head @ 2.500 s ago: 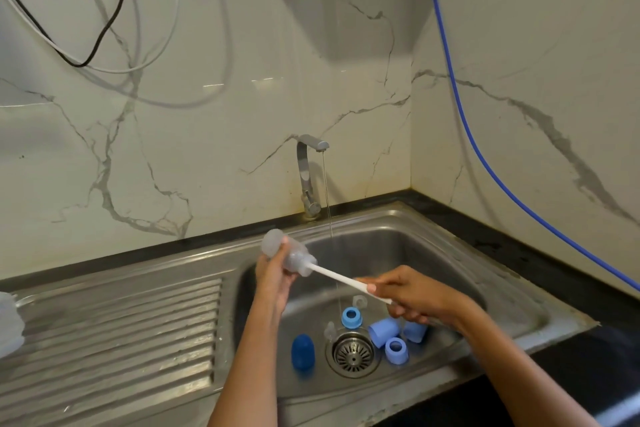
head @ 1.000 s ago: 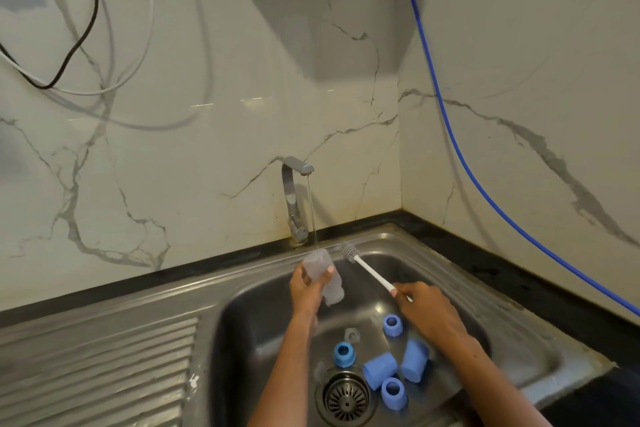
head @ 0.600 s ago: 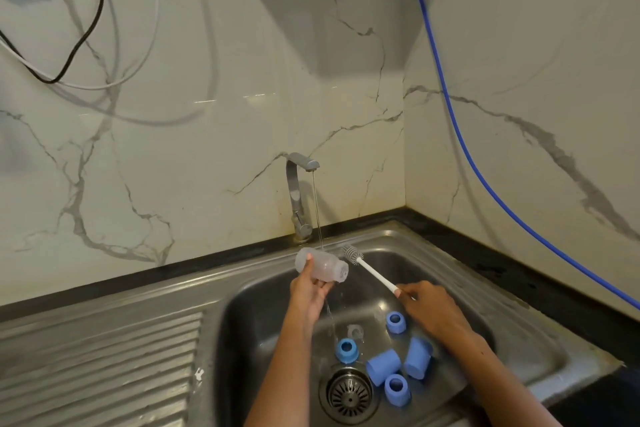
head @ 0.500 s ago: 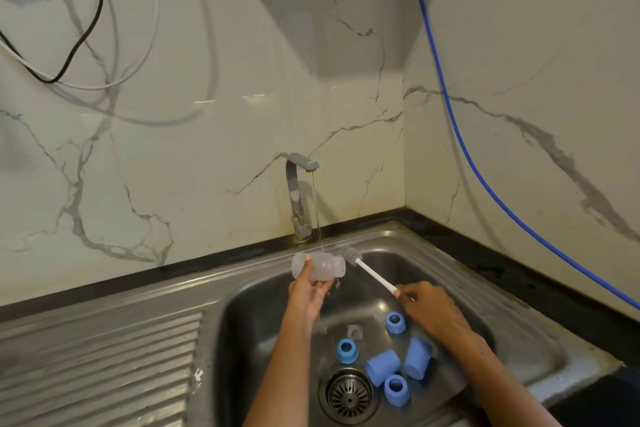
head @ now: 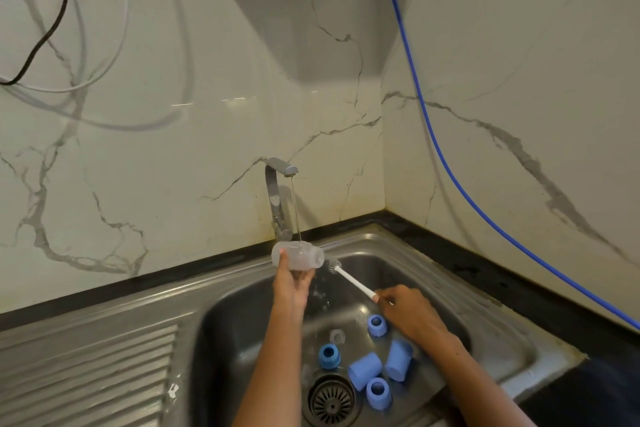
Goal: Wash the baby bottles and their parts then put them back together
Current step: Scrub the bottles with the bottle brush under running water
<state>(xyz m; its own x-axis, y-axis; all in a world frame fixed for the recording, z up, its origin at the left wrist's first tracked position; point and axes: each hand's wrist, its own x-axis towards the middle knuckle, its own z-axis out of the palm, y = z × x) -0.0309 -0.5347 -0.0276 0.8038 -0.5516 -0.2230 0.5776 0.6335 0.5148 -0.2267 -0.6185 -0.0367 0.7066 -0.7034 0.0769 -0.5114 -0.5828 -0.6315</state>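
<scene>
My left hand [head: 290,282] grips a clear baby bottle [head: 298,255], held sideways under the thin stream from the tap [head: 278,198]. My right hand [head: 408,314] holds the white handle of a bottle brush [head: 349,279]; its bristle head sits just outside the bottle's mouth. In the sink basin [head: 242,322] lie blue parts: two caps [head: 364,370] [head: 398,359] and three rings [head: 329,355] [head: 376,324] [head: 378,392]. A small clear teat [head: 337,336] lies among them.
The drain strainer [head: 330,400] sits at the basin's front. A ribbed steel draining board [head: 86,378] extends left. Marble walls enclose the corner, with a blue hose [head: 450,163] along the right wall and cables [head: 52,28] at upper left.
The brush was pulled out of the bottle. The bottle went under the tap, first upright, then turned sideways. Over the last half second it shifted slightly left under the stream.
</scene>
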